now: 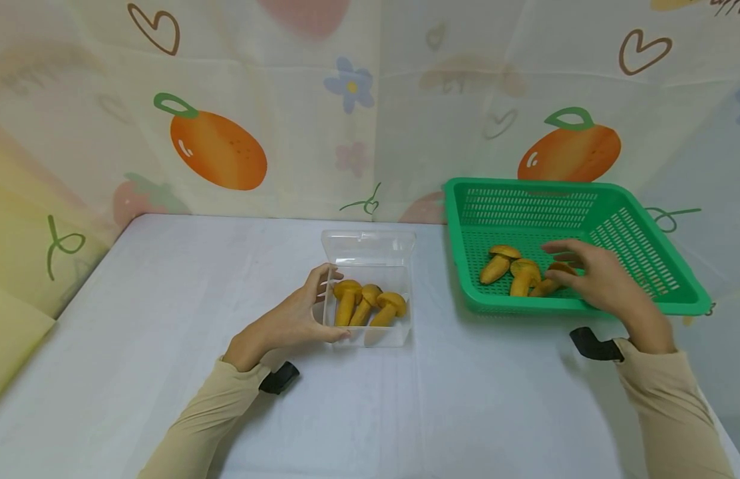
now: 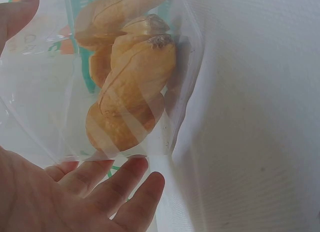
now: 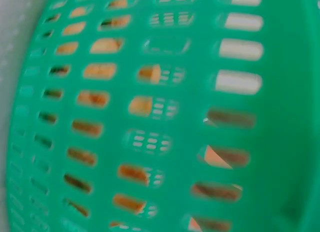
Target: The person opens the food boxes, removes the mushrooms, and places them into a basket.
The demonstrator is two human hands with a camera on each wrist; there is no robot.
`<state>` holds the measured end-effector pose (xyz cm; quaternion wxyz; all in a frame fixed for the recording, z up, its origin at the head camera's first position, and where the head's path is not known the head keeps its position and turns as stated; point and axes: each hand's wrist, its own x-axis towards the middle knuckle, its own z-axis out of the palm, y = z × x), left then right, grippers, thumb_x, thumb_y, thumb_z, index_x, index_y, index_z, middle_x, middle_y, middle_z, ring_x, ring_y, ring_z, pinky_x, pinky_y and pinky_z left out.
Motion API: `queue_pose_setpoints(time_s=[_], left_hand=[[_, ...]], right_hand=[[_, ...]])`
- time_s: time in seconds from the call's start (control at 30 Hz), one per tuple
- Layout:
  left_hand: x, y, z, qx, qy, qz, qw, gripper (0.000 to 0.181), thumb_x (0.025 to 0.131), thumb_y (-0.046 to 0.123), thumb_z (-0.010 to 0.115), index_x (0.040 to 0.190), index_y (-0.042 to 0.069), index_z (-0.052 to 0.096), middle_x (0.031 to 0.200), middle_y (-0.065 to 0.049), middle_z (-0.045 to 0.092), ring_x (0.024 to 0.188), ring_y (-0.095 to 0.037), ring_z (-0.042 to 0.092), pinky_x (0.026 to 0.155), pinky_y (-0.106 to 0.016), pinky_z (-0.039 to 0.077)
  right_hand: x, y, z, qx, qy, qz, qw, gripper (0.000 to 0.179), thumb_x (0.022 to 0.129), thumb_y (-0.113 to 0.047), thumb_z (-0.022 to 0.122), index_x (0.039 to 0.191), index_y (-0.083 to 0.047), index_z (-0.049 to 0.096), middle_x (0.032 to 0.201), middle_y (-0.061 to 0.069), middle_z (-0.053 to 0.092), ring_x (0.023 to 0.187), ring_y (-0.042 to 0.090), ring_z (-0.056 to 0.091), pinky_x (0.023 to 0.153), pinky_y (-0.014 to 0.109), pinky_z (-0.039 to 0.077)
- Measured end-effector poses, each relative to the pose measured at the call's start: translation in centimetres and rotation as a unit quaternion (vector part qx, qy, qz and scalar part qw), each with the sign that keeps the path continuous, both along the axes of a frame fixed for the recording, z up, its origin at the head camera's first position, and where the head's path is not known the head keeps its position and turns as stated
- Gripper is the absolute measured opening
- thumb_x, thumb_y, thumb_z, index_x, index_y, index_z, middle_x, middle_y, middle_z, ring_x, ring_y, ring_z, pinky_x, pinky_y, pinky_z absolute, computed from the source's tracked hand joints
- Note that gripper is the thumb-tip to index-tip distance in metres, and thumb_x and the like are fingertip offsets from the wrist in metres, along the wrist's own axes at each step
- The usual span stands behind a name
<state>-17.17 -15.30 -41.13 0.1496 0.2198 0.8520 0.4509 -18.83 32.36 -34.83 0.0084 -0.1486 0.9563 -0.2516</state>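
Note:
In the head view, my left hand [image 1: 292,316] grips the left side of a clear plastic box [image 1: 402,338], with the thumb at the front and fingers behind. The box's hinged lid [image 1: 370,247] is raised at the back. Several yellow-brown mushrooms [image 1: 364,303] lie inside, also seen through the box wall in the left wrist view. My right hand [image 1: 603,276] reaches into a green basket [image 1: 645,253], thumb and fingers spread about a mushroom [image 1: 540,289]; whether they touch it is unclear. Two more mushrooms [image 1: 496,266] lie to its left. Basket slots hide most of the right hand in the right wrist view.
A white cloth [image 1: 466,399] covers the table. Behind it hangs a printed curtain [image 1: 274,86] with fruit and flowers, close to the basket's back rim. Black wrist mounts [image 1: 279,378] stick out from both sleeves.

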Motion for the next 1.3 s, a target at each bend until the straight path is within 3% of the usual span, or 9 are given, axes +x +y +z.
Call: queue_pose_setpoints(time_s=[0.3,0.57,0.7,0.8,0.93,1.1,1.2,1.3], left_hand=[[0.0,0.0,-0.1,-0.005,-0.001,0.003,1.0,0.106,0.074,0.032,0.087,0.149,0.017,0.014,0.153,-0.013,0.035,0.141,-0.043,0.039,0.115,-0.058,0.036],[-0.1,0.0,-0.1,-0.005,-0.006,0.003,1.0,0.105,0.074,0.033,0.087,0.149,0.015,0.014,0.154,-0.013,0.034,0.141,-0.043,0.039,0.115,-0.059,0.035],[-0.1,0.0,-0.1,-0.002,-0.006,0.003,1.0,0.106,0.074,0.032,0.087,0.149,0.014,0.014,0.154,-0.013,0.035,0.141,-0.042,0.039,0.116,-0.058,0.035],[0.0,0.0,-0.1,-0.002,-0.004,0.002,1.0,0.106,0.074,0.031,0.087,0.15,0.014,0.014,0.154,-0.014,0.035,0.141,-0.042,0.039,0.116,-0.058,0.035],[-0.1,0.0,0.0,0.0,-0.004,0.001,1.0,0.106,0.074,0.03,0.087,0.149,0.014,0.014,0.153,-0.014,0.035,0.141,-0.042,0.039,0.116,-0.058,0.035],[0.0,0.0,0.1,-0.001,-0.007,0.003,1.0,0.106,0.074,0.03,0.087,0.15,0.015,0.014,0.153,-0.014,0.034,0.141,-0.042,0.039,0.116,-0.058,0.035],[0.0,-0.1,0.1,-0.004,-0.011,0.003,0.9999,0.107,0.075,0.03,0.087,0.15,0.015,0.013,0.154,-0.014,0.033,0.142,-0.044,0.037,0.115,-0.059,0.035],[0.0,0.0,0.1,-0.007,-0.013,0.003,0.9999,0.107,0.075,0.032,0.086,0.15,0.015,0.012,0.155,-0.013,0.033,0.142,-0.045,0.037,0.115,-0.06,0.035]], right_hand=[[0.9,-2.1,1.2,-0.018,0.02,0.012,0.9996,0.043,0.094,-0.013,0.068,0.134,-0.003,0.056,0.132,0.025,0.06,0.115,0.047,0.059,0.087,0.063,0.051],[1.6,-4.4,2.2,-0.016,0.07,0.038,0.9967,0.04,0.092,-0.015,0.072,0.129,-0.005,0.062,0.126,0.019,0.065,0.111,0.04,0.063,0.089,0.055,0.051],[2.0,-5.6,2.7,-0.023,0.102,0.055,0.993,0.038,0.09,-0.014,0.073,0.126,-0.008,0.064,0.122,0.014,0.068,0.108,0.034,0.066,0.089,0.02,0.052],[2.2,-6.7,3.0,-0.034,0.126,0.067,0.9892,0.035,0.089,-0.013,0.074,0.123,-0.01,0.066,0.118,0.008,0.069,0.105,0.012,0.065,0.083,0.002,0.04],[2.3,-8.1,3.0,-0.054,0.151,0.096,0.9823,0.036,0.085,-0.006,0.076,0.12,-0.01,0.068,0.114,0.005,0.07,0.1,-0.006,0.055,0.084,0.003,0.041],[2.3,-10.2,2.2,-0.069,0.17,0.145,0.9723,0.04,0.08,0.0,0.079,0.118,-0.006,0.068,0.112,0.004,0.07,0.098,0.007,0.061,0.087,0.007,0.046],[2.2,-11.3,1.5,-0.075,0.177,0.174,0.9658,0.04,0.078,0.001,0.08,0.116,-0.003,0.068,0.112,0.007,0.071,0.098,0.017,0.065,0.086,0.021,0.053],[2.2,-12.3,1.0,-0.081,0.16,0.183,0.9665,0.038,0.08,0.0,0.079,0.116,-0.003,0.068,0.113,0.007,0.071,0.103,0.022,0.067,0.086,0.035,0.057]])
